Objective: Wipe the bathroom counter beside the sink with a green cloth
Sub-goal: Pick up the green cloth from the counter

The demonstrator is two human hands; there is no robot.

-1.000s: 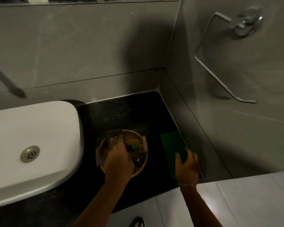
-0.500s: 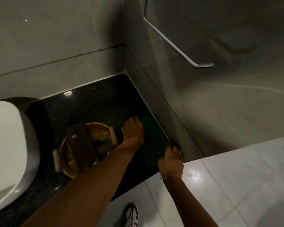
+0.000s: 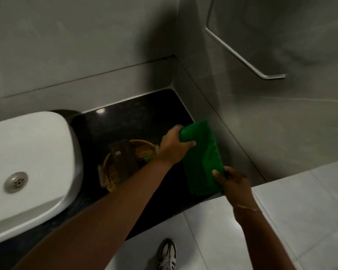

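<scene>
A single head-worn view looks steeply down and forward from above the front edge of the black surface (image 3: 125,117). The white sink (image 3: 27,162) fills the lower left; the wall corner lies beyond and to the right of it. The camera sits close, at arm's reach, with both forearms entering from the bottom edge, and floor tiles and a shoe (image 3: 167,254) show below the sink's right.

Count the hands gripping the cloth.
2. The left hand grips the far end of the cloth; the right hand grips its near right edge, at the counter front.
</scene>
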